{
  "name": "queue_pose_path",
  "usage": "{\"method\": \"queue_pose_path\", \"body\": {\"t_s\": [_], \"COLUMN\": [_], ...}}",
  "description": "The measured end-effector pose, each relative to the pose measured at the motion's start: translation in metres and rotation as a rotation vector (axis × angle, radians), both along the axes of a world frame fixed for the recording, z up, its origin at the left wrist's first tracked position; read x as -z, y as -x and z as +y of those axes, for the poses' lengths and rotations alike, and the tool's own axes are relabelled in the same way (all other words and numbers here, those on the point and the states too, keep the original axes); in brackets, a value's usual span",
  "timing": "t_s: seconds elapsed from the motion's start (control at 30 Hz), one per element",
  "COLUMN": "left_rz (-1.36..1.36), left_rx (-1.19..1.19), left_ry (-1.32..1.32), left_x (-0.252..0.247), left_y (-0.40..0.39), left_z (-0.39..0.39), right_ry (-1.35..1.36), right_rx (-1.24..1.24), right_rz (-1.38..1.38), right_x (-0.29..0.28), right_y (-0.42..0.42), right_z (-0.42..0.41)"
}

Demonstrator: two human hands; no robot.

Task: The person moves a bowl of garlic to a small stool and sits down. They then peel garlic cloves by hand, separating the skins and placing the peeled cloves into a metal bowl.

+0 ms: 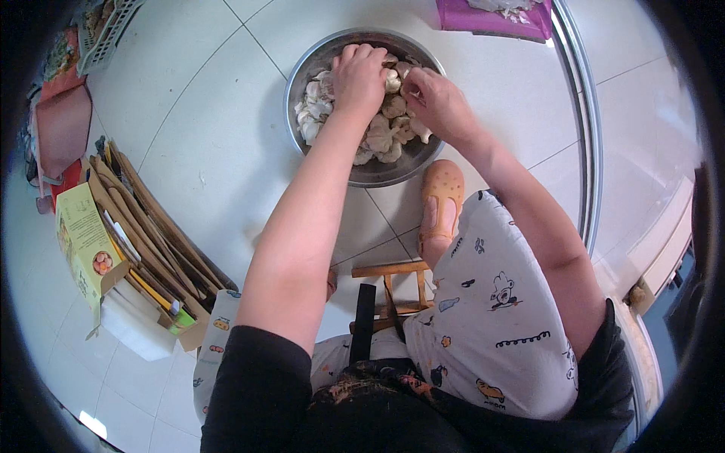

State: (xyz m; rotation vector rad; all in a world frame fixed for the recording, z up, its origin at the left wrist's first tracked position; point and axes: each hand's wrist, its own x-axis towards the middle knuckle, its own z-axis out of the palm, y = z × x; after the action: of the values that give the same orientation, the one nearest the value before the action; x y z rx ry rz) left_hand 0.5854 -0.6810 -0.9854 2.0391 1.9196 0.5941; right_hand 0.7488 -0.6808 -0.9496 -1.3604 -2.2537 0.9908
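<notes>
A round metal basin (371, 179) stands on the tiled floor in front of me, holding many garlic bulbs (380, 135). Paler, whiter garlic (311, 110) lies along its left side. My left hand (359, 76) reaches over the upper middle of the basin, palm down on the garlic; its fingertips are partly hidden, and whether it grips a bulb cannot be told. Bent inward, the fingers of my right hand (433, 99) are at the basin's right side beside a bulb (392, 82); what lies between them is hidden.
Flattened cardboard (153, 226) and a yellow-green box (85, 243) lean at the left. A white plastic basket (110, 39) is at the upper left. A purple dustpan-like tray (493, 22) holds scraps. A metal floor track (592, 130) curves along the right. My orange clog (442, 181) is near the basin.
</notes>
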Motion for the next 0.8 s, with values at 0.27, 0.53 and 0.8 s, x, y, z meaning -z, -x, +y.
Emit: {"method": "queue_pose_path", "body": {"t_s": [0.27,0.53,0.8], "left_rz": [-0.206,-1.270,-1.227], "left_rx": [-0.145,-0.528,-0.563], "left_ry": [0.144,0.411,0.439], "left_x": [0.012,-0.044,-0.051], "left_y": [0.000,0.051,0.057], "left_z": [0.015,-0.025,-0.046], "right_ry": [0.090,0.076,-0.048], "right_rx": [0.168,0.040,-0.136], "right_rz": [0.138,0.135,-0.049], "right_x": [0.006,0.000,0.001], "right_y": [-0.008,-0.009,0.015], "right_z": [0.002,0.008,-0.003]}}
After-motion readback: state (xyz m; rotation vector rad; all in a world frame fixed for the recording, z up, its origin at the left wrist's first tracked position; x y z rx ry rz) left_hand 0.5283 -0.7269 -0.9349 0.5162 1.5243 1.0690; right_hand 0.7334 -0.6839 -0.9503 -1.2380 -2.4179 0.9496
